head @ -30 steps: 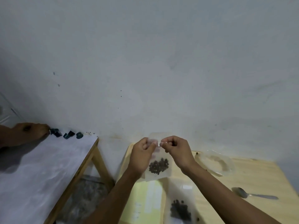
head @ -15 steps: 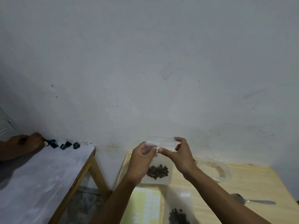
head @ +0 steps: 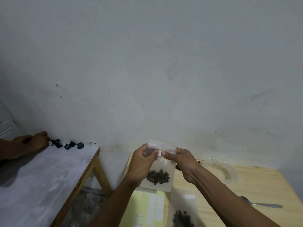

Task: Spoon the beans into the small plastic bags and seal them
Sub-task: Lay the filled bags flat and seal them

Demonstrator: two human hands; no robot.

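1. Head view. Step in hand: sealing. A bag (head: 158,171) holding beans (head: 157,177) hangs above the table (head: 255,190), its zip strip pinched at the top by both hands.
2. Left hand (head: 141,163) and right hand (head: 183,163) each grip the strip between thumb and fingers, thumbs nearly meeting at mid-strip.
3. Judged next: press along the strip to its ends.
4. A second filled bag (head: 182,215) lies below; the spoon (head: 262,205) rests at right.
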